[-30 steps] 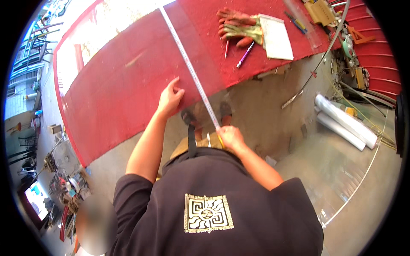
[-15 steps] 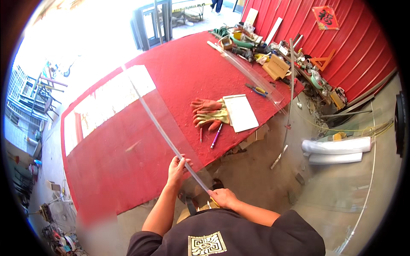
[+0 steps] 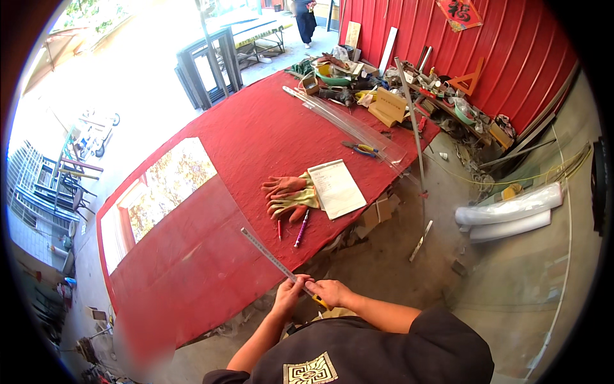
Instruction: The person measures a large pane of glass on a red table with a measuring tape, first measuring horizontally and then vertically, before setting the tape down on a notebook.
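Both hands meet at the near edge of the big red felt-covered work table (image 3: 256, 147), just in front of the person's chest. A long narrow steel measuring tape blade (image 3: 267, 254) runs up and to the left from the hands, its long axis slanting over the table's near edge and across the corner of a clear glass sheet (image 3: 185, 217) lying flat on the felt. The left hand (image 3: 291, 291) is pinched on the blade where it meets the hands, thumb and fingers closed together on the strip. The right hand (image 3: 332, 293) sits just beside it, to the right, curled shut around a small yellow tape case (image 3: 320, 301), mostly hidden in the palm. The blade's free end lies farthest from both hands, over the glass; the left hand is the nearer one to it. On the felt beyond the blade lie a pair of orange-and-green work gloves (image 3: 289, 195), a white paper notepad (image 3: 336, 188) touching them, and a purple marker pen (image 3: 300, 228) just below. A cluttered heap of tools and boxes (image 3: 384, 96) fills the table's far end by the red corrugated wall (image 3: 511, 57).
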Available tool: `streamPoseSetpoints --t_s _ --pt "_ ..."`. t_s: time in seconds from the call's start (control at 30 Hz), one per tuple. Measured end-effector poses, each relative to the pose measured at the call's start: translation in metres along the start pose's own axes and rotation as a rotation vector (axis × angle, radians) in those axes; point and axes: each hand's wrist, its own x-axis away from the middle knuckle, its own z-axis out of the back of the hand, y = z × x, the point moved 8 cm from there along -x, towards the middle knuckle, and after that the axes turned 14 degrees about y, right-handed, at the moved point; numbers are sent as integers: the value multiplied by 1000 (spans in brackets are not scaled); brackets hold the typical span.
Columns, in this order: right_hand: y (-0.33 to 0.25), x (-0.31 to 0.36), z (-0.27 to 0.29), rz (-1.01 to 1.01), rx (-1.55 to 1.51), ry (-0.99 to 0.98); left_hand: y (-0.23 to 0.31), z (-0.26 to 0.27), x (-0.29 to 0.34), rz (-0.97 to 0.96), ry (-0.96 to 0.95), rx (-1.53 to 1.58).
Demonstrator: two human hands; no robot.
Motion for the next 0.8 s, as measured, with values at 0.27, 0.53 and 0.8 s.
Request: streamPoseSetpoints --t_s 0.27,0.53,0.8 --pt "15 -7 36 188 -135 -51 -37 -51 -12 52 -75 -106" --pt "-15 -23 137 232 -165 390 -31 -116 24 559 -308 52" --pt "-197 48 184 998 -193 548 7 -193 54 544 -675 67"
